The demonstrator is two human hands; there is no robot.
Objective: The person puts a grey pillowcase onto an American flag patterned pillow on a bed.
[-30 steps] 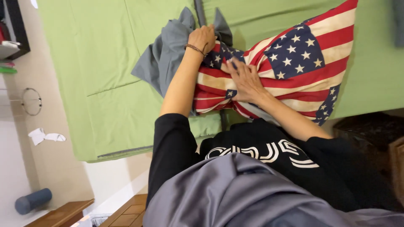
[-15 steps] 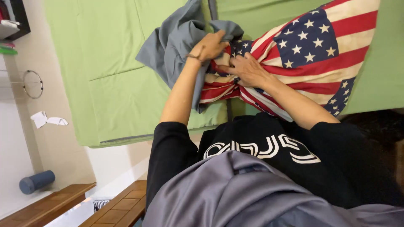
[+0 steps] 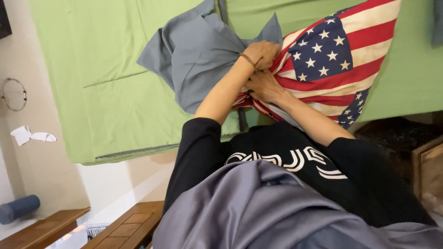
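Note:
A pillow in a stars-and-stripes cover [image 3: 337, 60] lies on a green bedsheet [image 3: 106, 92]. My left hand [image 3: 260, 53], with a thin bracelet on the wrist, is closed on the cover's edge where it meets a crumpled grey cloth [image 3: 198, 55]. Just below it, my right hand [image 3: 263, 86] also grips the striped fabric at that edge. The two hands nearly touch. The grey cloth spreads out to the left of them on the bed.
My black printed shirt [image 3: 286, 157] and a grey fabric [image 3: 258, 212] over my lap fill the lower frame. Wooden furniture [image 3: 124, 228] and a blue roll [image 3: 18, 208] sit at lower left. White paper scraps [image 3: 32, 136] lie on the floor. A wooden box [image 3: 429, 170] stands at the right.
My right hand has slid from the top of the striped pillow to its edge, close under my left hand. The grey cloth now lies more spread out to the left.

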